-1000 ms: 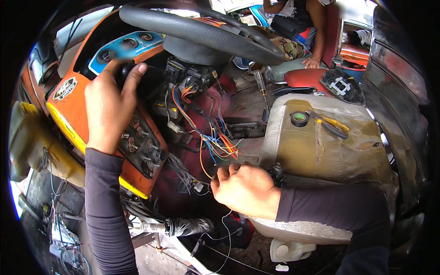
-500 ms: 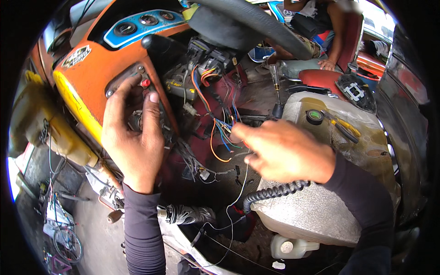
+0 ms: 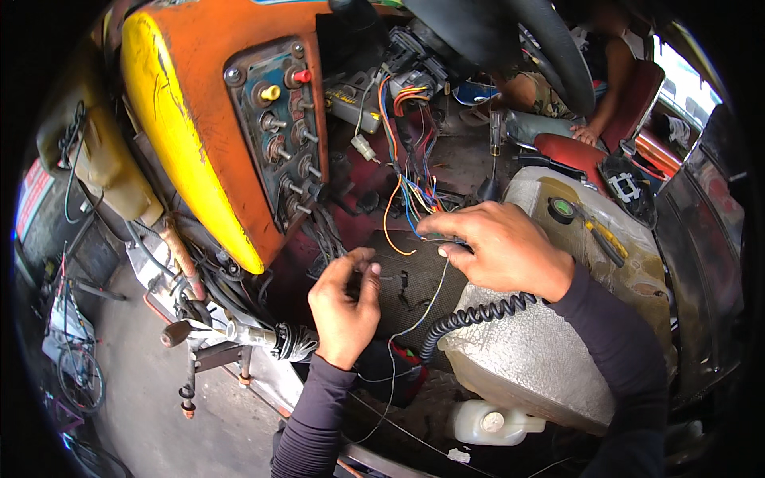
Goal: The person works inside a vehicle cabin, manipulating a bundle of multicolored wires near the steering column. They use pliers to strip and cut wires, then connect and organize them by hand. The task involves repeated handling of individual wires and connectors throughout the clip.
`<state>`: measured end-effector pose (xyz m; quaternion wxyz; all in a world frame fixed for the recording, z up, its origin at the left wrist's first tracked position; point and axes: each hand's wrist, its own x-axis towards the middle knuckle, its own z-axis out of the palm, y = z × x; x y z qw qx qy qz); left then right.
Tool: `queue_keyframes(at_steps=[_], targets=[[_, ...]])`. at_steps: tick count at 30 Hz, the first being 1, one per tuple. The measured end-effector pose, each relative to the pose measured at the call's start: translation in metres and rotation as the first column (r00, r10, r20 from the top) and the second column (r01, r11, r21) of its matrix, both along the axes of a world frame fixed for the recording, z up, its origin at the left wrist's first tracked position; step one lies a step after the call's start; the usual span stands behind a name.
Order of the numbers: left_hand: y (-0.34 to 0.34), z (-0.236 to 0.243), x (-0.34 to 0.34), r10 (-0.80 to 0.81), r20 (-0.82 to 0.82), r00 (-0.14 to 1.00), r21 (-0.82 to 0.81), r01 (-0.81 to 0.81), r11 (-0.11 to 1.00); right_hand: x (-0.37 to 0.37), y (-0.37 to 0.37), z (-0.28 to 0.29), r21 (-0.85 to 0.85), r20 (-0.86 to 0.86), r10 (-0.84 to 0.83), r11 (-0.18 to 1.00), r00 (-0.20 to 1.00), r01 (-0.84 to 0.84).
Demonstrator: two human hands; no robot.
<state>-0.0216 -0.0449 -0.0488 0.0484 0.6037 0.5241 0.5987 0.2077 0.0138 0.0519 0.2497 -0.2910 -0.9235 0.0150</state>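
Observation:
My right hand (image 3: pixel 510 251) pinches the end of a thin wire (image 3: pixel 437 240) between thumb and fingers. Above it hangs a bundle of coloured wires (image 3: pixel 416 191), among them an orange wire (image 3: pixel 389 225) with a loose end. My left hand (image 3: pixel 343 315) is held lower and to the left, thumb and fingers curled together; whether something sits between them is too dark to make out. Close above its fingertips runs a bunch of grey wires (image 3: pixel 325 231). These reach up to the switch panel (image 3: pixel 253 88), where several metal toggles stick out of an orange dashboard (image 3: pixel 191 88).
On the silvery seat cover (image 3: pixel 510 350) lie a roll of black tape (image 3: pixel 561 210) and yellow-handled pliers (image 3: pixel 603 241). A screwdriver (image 3: pixel 496 143) stands behind my right hand. A coiled black cable (image 3: pixel 474 315) and a white jug (image 3: pixel 486 422) are nearer. A seated person's hand (image 3: pixel 588 134) rests far right.
My left hand has left the switch panel and come down to the right, uncovering the toggles. My right hand stays by the coloured wires. The view has shifted, showing the dashboard further right.

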Motion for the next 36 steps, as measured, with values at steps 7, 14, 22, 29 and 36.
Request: queue_keyframes(at_steps=[7,14,22,29,36], targets=[[-0.001,-0.020,-0.008,0.030,-0.035,0.999,0.026,-0.029,0.999,0.001,0.006,-0.010,0.048,-0.104,0.049,0.998,0.993,-0.044],[0.001,-0.036,-0.016,0.053,-0.031,0.998,0.026,-0.052,0.998,-0.003,0.004,-0.005,-0.009,-0.114,0.052,0.999,0.992,-0.053],[0.008,-0.056,-0.024,0.077,-0.077,0.994,-0.008,-0.078,0.997,-0.001,0.000,0.004,-0.111,-0.044,-0.029,0.994,0.999,0.024],[0.008,-0.062,-0.026,0.069,-0.053,0.996,-0.067,-0.072,0.995,-0.003,-0.003,0.006,-0.102,-0.022,0.023,0.994,0.999,-0.026],[0.008,-0.064,-0.026,0.065,-0.040,0.997,-0.097,-0.069,0.993,-0.005,-0.005,0.007,-0.142,0.002,0.025,0.990,1.000,-0.024]])
